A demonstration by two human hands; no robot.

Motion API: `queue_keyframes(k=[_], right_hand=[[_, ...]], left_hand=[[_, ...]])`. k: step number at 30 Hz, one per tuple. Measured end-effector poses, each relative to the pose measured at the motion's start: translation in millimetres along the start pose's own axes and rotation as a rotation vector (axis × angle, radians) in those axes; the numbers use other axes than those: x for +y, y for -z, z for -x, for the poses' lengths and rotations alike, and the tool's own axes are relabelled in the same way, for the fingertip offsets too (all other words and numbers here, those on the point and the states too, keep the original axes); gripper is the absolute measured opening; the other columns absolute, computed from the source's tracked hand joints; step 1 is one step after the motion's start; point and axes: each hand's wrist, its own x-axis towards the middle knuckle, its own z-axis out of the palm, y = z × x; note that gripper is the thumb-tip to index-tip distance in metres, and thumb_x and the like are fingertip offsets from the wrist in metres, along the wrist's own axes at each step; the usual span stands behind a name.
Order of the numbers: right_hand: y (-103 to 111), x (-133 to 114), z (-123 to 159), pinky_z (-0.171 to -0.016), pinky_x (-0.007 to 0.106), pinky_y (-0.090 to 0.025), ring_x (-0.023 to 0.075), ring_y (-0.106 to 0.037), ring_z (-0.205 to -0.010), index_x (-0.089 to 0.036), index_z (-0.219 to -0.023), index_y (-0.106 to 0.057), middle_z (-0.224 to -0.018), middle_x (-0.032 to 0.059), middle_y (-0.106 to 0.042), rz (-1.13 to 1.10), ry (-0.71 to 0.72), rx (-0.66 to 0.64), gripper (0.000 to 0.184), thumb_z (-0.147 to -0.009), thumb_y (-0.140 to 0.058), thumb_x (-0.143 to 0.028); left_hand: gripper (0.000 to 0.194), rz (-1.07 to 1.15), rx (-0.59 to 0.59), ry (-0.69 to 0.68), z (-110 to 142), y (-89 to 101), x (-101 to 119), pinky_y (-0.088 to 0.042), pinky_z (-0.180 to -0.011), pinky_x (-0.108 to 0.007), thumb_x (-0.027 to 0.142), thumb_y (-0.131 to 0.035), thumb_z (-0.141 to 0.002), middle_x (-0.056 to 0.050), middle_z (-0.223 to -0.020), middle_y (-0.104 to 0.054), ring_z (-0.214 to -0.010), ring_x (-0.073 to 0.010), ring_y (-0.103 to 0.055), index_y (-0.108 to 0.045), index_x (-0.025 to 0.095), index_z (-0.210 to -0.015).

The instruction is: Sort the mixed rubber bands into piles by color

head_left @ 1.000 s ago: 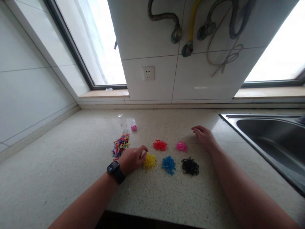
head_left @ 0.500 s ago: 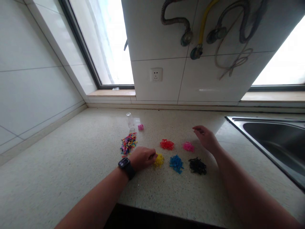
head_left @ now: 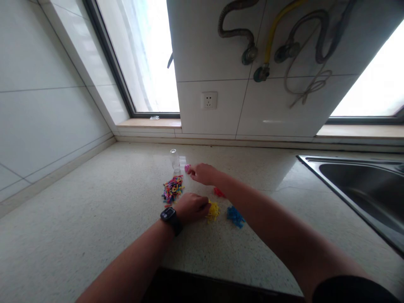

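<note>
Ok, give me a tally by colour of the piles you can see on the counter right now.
Mixed-colour pile: 1
Yellow pile: 1
Red pile, partly covered: 1
Blue pile: 1
Total: 4 in sight; the right arm may hide more.

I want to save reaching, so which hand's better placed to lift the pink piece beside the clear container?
Probably your right hand: its fingers are at the pink piece, though a grip isn't clear, while your left hand is down at the yellow pile.
</note>
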Motion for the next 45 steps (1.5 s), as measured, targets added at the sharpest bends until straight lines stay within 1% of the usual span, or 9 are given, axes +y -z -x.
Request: queue_keyframes(k=[5, 10, 15, 24, 27, 31, 36, 40, 45], right_hand=[[-9.2, -10.8, -42.8, -0.081, 0.029, -0.047, 0.0232, -0.068, -0.104, -0.026, -0.117, -0.071, -0.118, 0.0084, -0.073, 0.118, -0.034, -0.094, 0.032, -0.092, -0.052, -0.027], [-21.8, -15.9, -65.2, -0.081, 0.031, -0.049, 0.0252, -0.069, -0.102, -0.023, -0.112, -0.074, -0.115, 0.0123, -0.074, 0.142, -0.038, -0.137, 0.028, -0.087, -0.060, -0.026], [-31.2, -21.9, -71.1, -0.080, 0.033, -0.050, 0.0288, -0.070, -0.099, -0.015, -0.104, -0.077, -0.112, 0.0186, -0.073, 0.166, -0.035, -0.143, 0.026, -0.089, -0.058, -0.023], [-34.1, -17.4, -65.6, -0.079, 0.029, -0.050, 0.0275, -0.070, -0.099, -0.009, -0.113, -0.073, -0.113, 0.0215, -0.073, 0.169, -0.036, -0.115, 0.032, -0.089, -0.056, -0.022], [-27.5, -16.1, -58.6, -0.079, 0.028, -0.048, 0.0255, -0.070, -0.099, -0.013, -0.109, -0.075, -0.110, 0.0183, -0.074, 0.152, -0.002, -0.099, 0.029, -0.089, -0.056, -0.023], [-10.1, -10.2, -45.1, -0.078, 0.025, -0.046, 0.0216, -0.069, -0.097, -0.017, -0.103, -0.076, -0.105, 0.0122, -0.076, 0.124, 0.048, -0.074, 0.024, -0.089, -0.058, -0.023], [13.0, 2.7, -19.2, -0.072, 0.022, -0.043, 0.0153, -0.066, -0.082, -0.016, -0.097, -0.075, -0.092, 0.0064, -0.077, -0.098, 0.151, 0.031, 0.018, -0.085, -0.063, -0.019], [28.3, 23.1, 16.7, -0.069, 0.022, -0.044, 0.0129, -0.064, -0.074, -0.014, -0.093, -0.074, -0.082, 0.0039, -0.074, -0.334, 0.124, 0.103, 0.015, -0.080, -0.065, -0.015], [41.4, 65.8, 85.4, -0.063, 0.024, -0.046, 0.0136, -0.061, -0.068, -0.014, -0.085, -0.072, -0.073, 0.0032, -0.069, -0.523, -0.040, 0.212, 0.016, -0.081, -0.066, -0.029]], left_hand=[[0.030, 0.009, 0.001, -0.014, -0.2, 1.4, 0.5, -0.027, -0.053, -0.027, 0.030, -0.047, -0.095, -0.002, -0.059, -0.058, -0.051, -0.0123, -0.049, -0.059, 0.018, -0.070], [0.029, 0.018, -0.001, -0.018, -1.1, 2.6, 0.4, -0.030, -0.052, -0.026, 0.028, -0.048, -0.093, -0.003, -0.059, -0.059, -0.051, -0.0130, -0.052, -0.059, 0.018, -0.069], [0.027, 0.027, -0.007, -0.013, -1.5, 0.9, -1.3, -0.032, -0.052, -0.026, 0.028, -0.049, -0.092, -0.005, -0.061, -0.062, -0.052, -0.0137, -0.054, -0.061, 0.018, -0.070], [0.028, 0.030, 0.001, -0.019, -2.1, 1.1, -1.2, -0.030, -0.051, -0.027, 0.028, -0.048, -0.093, -0.004, -0.060, -0.060, -0.050, -0.0127, -0.052, -0.061, 0.018, -0.070], [0.029, 0.024, 0.003, -0.014, -1.8, 1.0, -0.8, -0.029, -0.051, -0.027, 0.029, -0.047, -0.094, -0.003, -0.058, -0.058, -0.050, -0.0127, -0.051, -0.059, 0.019, -0.069], [0.031, 0.021, 0.002, -0.009, -1.1, 0.9, 0.1, -0.030, -0.052, -0.027, 0.030, -0.046, -0.096, -0.002, -0.058, -0.057, -0.051, -0.0127, -0.050, -0.059, 0.019, -0.070], [0.033, 0.017, 0.003, 0.006, -0.8, 1.6, 1.2, -0.023, -0.052, -0.028, 0.031, -0.046, -0.096, -0.002, -0.057, -0.055, -0.049, -0.0119, -0.044, -0.057, 0.019, -0.067], [0.034, 0.018, -0.002, 0.018, -1.0, 2.0, 1.4, -0.020, -0.053, -0.029, 0.030, -0.046, -0.095, -0.001, -0.055, -0.053, -0.049, -0.0115, -0.041, -0.056, 0.018, -0.065], [0.035, 0.035, -0.010, 0.023, -1.3, 1.8, 0.6, -0.020, -0.053, -0.028, 0.031, -0.045, -0.096, 0.000, -0.057, -0.052, -0.050, -0.0108, -0.039, -0.055, 0.018, -0.066]])
